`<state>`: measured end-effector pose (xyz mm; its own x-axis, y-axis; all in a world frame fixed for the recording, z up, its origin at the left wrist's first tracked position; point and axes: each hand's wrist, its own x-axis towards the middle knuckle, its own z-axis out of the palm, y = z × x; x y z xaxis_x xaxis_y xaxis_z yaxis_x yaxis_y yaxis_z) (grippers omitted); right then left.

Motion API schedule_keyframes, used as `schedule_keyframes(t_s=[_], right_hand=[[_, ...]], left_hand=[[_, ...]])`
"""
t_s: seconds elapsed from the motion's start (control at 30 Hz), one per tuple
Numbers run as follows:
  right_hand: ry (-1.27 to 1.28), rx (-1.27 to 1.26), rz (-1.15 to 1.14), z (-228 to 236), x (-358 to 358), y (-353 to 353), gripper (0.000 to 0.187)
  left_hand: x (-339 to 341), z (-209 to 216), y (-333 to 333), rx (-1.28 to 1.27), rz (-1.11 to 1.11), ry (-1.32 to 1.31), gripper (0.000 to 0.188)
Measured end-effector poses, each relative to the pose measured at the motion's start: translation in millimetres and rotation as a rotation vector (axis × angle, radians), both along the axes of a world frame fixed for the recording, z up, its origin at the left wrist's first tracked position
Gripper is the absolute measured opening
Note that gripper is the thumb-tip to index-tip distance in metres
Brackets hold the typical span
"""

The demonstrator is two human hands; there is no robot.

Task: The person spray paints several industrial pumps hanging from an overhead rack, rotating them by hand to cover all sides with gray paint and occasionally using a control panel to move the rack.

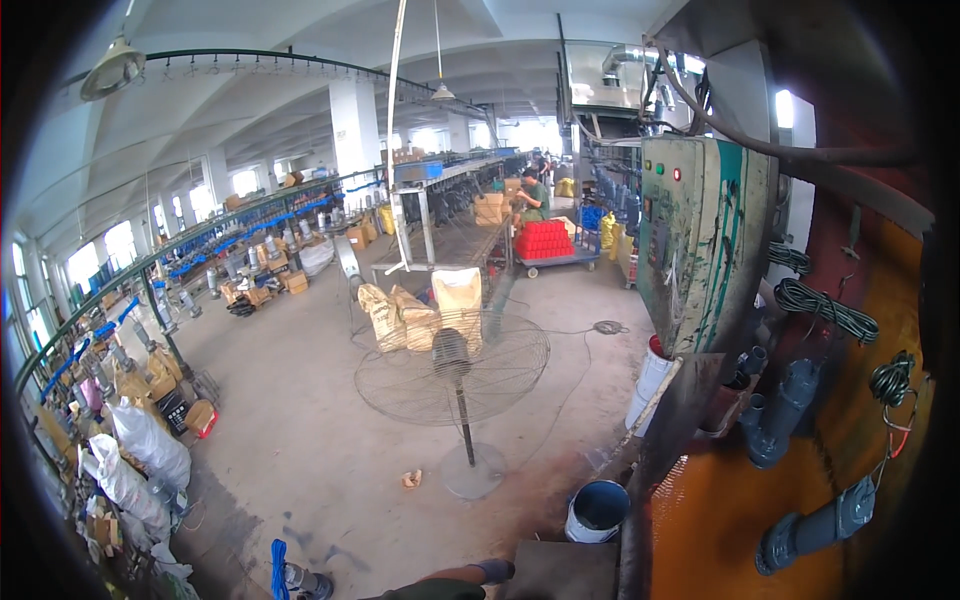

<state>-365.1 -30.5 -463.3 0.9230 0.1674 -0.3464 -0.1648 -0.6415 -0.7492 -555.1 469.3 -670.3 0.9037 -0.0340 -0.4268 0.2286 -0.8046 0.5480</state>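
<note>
At the lower edge, a dark sleeve and a bare forearm lead to my left hand [495,571], which wears a dark grey glove. Its fingers are too small and cut off to read, and I make out nothing held in it. Beside it lies a dark flat plate [565,572], with a bucket [590,528] of dark liquid just beyond. My right hand is out of the picture. To the right, a grey-blue submersible pump [815,530] hangs tilted by its cable inside an orange-stained booth. Another grey-blue pump [785,415] hangs behind it, near coiled black cables [825,308].
A large floor fan [460,375] stands ahead, before paper sacks [400,322]. A control cabinet [690,240] borders the booth, above a white bucket [650,390]. Farther off, a person [536,195] stands by a cart of red parts [545,242]. White sacks [150,445] line the left.
</note>
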Motion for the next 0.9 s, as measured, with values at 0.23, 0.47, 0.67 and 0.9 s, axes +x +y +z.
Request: schedule_keyframes(t_s=[0.23,0.47,0.67,0.9], right_hand=[[0.002,0.005,0.021,-5.6,-9.2,-6.1,0.07],[0.009,0.009,0.028,-6.6,-15.4,-9.9,0.068],[0.011,0.002,0.017,-7.5,-22.8,-17.4,0.067],[0.014,-0.003,0.039,-7.1,-25.4,-16.5,0.066]], left_hand=[[-35.4,20.7,-14.6,0.059,0.074,0.139,0.047],[-70.4,23.1,-8.9,-0.01,0.247,0.365,0.051],[-64.1,21.1,-25.9,-0.258,0.447,0.48,0.042],[-47.7,-26.6,-24.6,-0.066,-0.044,0.196,0.029]])
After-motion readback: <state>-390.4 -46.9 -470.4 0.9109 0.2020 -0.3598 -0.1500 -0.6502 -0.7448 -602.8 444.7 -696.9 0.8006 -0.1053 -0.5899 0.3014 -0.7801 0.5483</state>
